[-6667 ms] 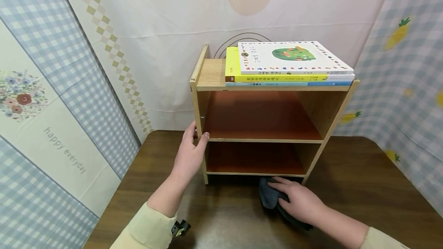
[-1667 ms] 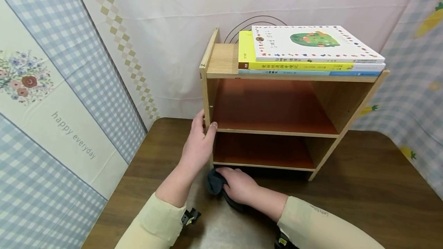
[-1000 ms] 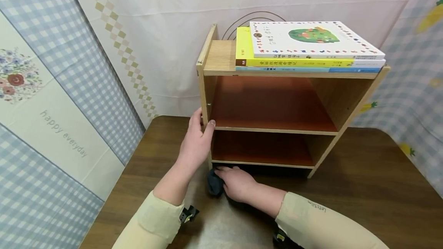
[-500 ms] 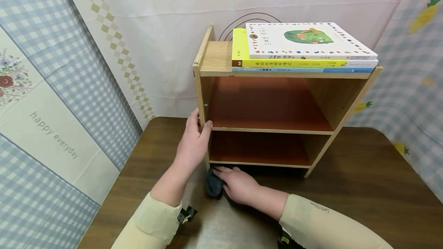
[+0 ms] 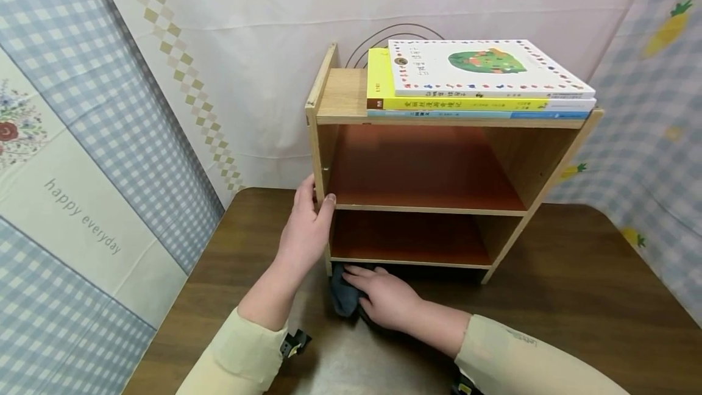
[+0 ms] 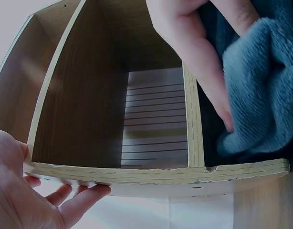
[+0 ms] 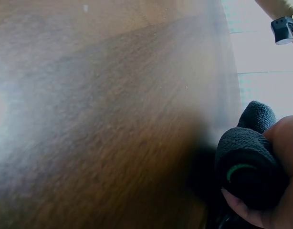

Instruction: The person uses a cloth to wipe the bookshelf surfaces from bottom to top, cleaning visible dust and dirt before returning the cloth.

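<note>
A small wooden bookshelf [image 5: 428,208] stands on the table. My left hand [image 5: 304,224] grips the edge of its left side panel, thumb in front and fingers on the outer face; the left wrist view shows that hand [image 6: 32,191] at the same panel. Low down, my right hand [image 5: 390,298] holds a dark blue plush cloth [image 5: 344,294] by the left foot, at the gap beneath the bottom board. In the left wrist view the cloth [image 6: 263,86] bunches beside the panel's lower end. The right wrist view shows the cloth [image 7: 246,143] folded within the fingers.
Several books [image 5: 482,72] lie stacked flat on the bookshelf's top, a white one uppermost. The brown table [image 5: 576,297] reaches out on both sides. Patterned cloth curtains [image 5: 263,78] hang behind and at the sides.
Since the oldest frame my right hand has carried the cloth leftward, from near the bookshelf's right foot to its left foot. Lately it has shifted only slightly. The left hand keeps its grip.
</note>
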A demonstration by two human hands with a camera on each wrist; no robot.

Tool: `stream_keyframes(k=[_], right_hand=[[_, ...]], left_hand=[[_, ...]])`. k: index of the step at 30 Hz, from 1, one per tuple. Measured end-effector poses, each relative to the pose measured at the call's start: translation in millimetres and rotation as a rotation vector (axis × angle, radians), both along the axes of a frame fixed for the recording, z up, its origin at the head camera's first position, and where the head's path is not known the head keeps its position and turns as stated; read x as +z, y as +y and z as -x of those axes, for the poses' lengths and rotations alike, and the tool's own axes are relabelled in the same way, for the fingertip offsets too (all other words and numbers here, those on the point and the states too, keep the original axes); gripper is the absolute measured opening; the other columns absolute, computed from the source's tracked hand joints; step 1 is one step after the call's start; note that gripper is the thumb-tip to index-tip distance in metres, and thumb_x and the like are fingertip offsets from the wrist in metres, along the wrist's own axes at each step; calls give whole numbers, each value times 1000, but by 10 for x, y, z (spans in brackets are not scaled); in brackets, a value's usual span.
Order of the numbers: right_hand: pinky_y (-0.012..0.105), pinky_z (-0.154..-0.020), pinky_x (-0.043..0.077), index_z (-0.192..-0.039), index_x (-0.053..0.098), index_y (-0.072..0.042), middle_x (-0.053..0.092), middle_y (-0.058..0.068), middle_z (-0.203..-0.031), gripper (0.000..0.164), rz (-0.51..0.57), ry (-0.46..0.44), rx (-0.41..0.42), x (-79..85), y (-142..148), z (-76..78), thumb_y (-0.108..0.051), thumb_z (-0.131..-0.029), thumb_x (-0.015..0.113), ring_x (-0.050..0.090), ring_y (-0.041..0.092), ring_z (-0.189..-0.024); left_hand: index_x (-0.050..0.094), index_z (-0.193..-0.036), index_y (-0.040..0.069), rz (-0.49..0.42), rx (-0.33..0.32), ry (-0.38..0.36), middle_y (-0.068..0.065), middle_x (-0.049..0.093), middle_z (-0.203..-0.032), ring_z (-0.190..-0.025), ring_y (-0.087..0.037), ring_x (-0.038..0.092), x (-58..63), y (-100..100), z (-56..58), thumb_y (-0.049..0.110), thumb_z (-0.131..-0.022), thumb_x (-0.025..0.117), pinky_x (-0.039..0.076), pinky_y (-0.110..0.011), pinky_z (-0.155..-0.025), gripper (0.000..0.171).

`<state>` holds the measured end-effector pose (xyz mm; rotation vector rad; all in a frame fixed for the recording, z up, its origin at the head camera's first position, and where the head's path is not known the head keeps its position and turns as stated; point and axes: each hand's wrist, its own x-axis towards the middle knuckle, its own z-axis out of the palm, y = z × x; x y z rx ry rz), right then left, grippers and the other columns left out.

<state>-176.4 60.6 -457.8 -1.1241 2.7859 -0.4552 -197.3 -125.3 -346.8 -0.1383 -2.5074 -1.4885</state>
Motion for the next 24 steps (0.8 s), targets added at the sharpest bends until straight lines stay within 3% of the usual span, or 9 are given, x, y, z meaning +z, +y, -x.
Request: stream_keyframes(k=[7, 13, 24], right_hand=[[50, -107, 38, -148, 48, -14, 39, 3, -155, 55, 31, -1, -2, 48, 109, -48, -14, -96, 64, 65, 15, -105], [52, -105, 39, -150, 45, -20, 36, 1, -157, 59, 33, 11, -3, 38, 211, -125, -16, -95, 66, 54, 30, -126], [50, -92, 49, -151, 43, -27, 33, -2, -159, 62, 51, 2, -25, 55, 444, -323, -17, -94, 67, 50, 43, -127]], left_hand=[[25, -154, 27, 8, -5, -2, -1, 38, -143, -123, -22, 51, -11, -6, 3, 46, -104, 40, 44, -52, -96, 56], [24, -155, 28, 16, 10, -1, 0, 38, -143, -122, -22, 52, -23, -4, 5, 46, -104, 39, 43, -53, -95, 56], [23, -155, 29, 28, 10, -1, 1, 37, -145, -124, -22, 51, -9, 6, -3, 45, -104, 39, 42, -55, -97, 55]])
